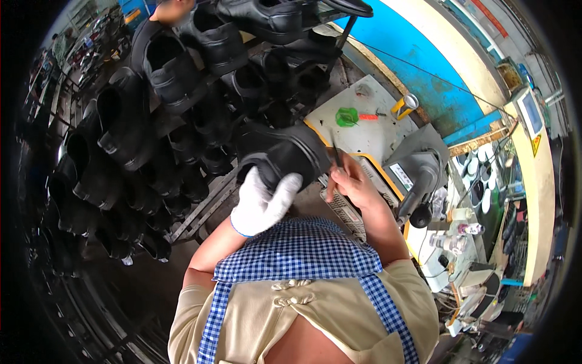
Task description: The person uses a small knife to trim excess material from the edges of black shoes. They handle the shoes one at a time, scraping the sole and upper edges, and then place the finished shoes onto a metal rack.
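Note:
A black shoe [285, 155] is held up in front of me, its toe pointing right. My left hand [262, 205], in a white glove, is closed on its ankle side, the thumb lying against the upper. Bare, my right hand [353, 181] is beside the toe with its fingers pinched around a slim dark tool [336, 151]. The tool stands upright close to the shoe's edge; whether it touches cannot be made out, and its exact kind is unclear.
Racks of black shoes [170, 73] fill the left and far side. To the right stands a white worktable [327, 115] with a green object [347, 117], a yellow-handled item [404, 106] and a grey machine [418, 170]. Clear bottles [448, 242] lie further right.

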